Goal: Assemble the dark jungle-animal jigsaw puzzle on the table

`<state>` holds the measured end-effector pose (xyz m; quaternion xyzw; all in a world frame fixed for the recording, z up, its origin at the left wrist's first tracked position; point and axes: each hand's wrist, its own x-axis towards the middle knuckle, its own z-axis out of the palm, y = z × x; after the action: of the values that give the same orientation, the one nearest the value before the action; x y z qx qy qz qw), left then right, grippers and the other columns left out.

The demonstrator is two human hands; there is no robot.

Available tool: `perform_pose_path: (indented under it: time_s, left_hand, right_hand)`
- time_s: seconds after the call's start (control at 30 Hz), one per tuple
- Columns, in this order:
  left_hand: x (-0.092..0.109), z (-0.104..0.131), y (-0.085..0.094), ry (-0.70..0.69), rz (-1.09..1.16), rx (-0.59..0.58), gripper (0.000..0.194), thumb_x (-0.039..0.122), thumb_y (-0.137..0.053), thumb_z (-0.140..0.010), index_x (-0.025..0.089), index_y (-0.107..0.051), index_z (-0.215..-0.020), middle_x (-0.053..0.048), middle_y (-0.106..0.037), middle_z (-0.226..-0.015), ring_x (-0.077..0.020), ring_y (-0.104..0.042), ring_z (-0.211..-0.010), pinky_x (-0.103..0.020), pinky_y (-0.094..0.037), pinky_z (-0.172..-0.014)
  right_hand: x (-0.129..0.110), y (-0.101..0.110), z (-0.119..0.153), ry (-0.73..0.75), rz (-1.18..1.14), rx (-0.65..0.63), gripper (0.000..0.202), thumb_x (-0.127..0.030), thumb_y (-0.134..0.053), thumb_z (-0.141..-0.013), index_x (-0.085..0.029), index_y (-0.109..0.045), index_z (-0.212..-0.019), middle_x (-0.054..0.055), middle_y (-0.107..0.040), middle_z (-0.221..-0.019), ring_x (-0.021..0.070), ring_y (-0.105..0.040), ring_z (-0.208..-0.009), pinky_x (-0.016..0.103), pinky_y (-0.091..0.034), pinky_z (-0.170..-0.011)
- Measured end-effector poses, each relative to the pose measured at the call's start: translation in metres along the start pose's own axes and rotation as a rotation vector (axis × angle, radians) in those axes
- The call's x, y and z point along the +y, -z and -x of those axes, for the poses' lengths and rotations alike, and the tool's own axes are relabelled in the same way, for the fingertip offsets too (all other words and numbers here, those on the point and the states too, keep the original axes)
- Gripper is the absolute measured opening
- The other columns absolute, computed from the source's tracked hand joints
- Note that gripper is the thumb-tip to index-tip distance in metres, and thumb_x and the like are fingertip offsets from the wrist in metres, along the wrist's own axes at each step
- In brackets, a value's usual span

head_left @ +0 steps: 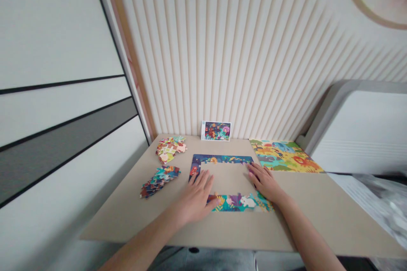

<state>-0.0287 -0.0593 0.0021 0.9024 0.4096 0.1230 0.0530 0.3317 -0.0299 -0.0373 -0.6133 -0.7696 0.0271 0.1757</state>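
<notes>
A jigsaw puzzle frame [232, 203] of joined border pieces lies on the table, with bare tabletop showing inside it. Its top edge is dark blue, its bottom edge teal with a white rabbit. My left hand [199, 197] rests flat over the frame's left side, fingers spread, covering its lower left corner. On the right side, my right hand [265, 181] lies flat with fingers apart, hiding much of that edge. Neither hand holds a piece. Left of the frame sits a pile of dark blue and teal puzzle pieces [160, 181].
Farther back on the left is a pile of lighter pieces [171, 148]. A picture card [217, 131] leans against the ribbed wall [210, 51]. An assembled yellow animal puzzle [282, 155] lies at the back right. Paper and clear plastic [389, 201] are beyond the table's [327, 216] right edge.
</notes>
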Motion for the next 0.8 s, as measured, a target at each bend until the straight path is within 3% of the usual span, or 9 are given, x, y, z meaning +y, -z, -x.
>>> perform_pose_path:
  time_s: [0.13,0.5,0.63,0.8]
  left_hand:
    - [0.007,0.023,-0.012,0.07,0.014,-0.007,0.082,0.069,-0.042,-0.095,0.021,-0.027,-0.159,-0.016,-0.024,-0.165,-0.034,-0.013,-0.155,-0.058,-0.015,-0.123]
    - [0.004,0.021,-0.023,0.096,0.032,0.015,0.083,0.072,-0.038,-0.094,0.017,-0.031,-0.157,-0.016,-0.023,-0.165,-0.0334,-0.013,-0.155,-0.053,-0.017,-0.124]
    - [0.014,0.026,-0.024,0.086,0.038,0.081,0.072,0.063,-0.043,-0.097,0.018,-0.039,-0.152,-0.015,-0.031,-0.162,-0.032,-0.021,-0.153,-0.049,-0.024,-0.123]
    - [0.031,0.031,-0.019,0.061,0.107,0.207,0.045,0.043,-0.053,-0.1,0.023,-0.053,-0.14,-0.009,-0.052,-0.147,-0.0243,-0.042,-0.141,-0.04,-0.033,-0.121]
  right_hand:
    - [-0.004,-0.006,0.001,0.017,0.053,0.039,0.053,-0.05,-0.032,-0.104,-0.032,-0.044,-0.152,0.008,-0.048,-0.154,0.0258,-0.039,-0.146,0.055,-0.024,-0.12]
    - [-0.018,-0.007,-0.004,0.044,0.093,0.037,0.057,-0.055,-0.033,-0.103,-0.029,-0.044,-0.153,0.013,-0.047,-0.153,0.03,-0.038,-0.145,0.052,-0.031,-0.117]
    - [-0.021,-0.009,-0.007,0.024,0.099,0.045,0.057,-0.054,-0.03,-0.103,-0.028,-0.047,-0.151,0.013,-0.047,-0.153,0.0318,-0.037,-0.144,0.055,-0.031,-0.116]
    - [-0.012,-0.01,-0.011,0.017,0.035,0.056,0.055,-0.05,-0.027,-0.104,-0.027,-0.051,-0.148,0.012,-0.052,-0.15,0.0289,-0.04,-0.143,0.052,-0.033,-0.116]
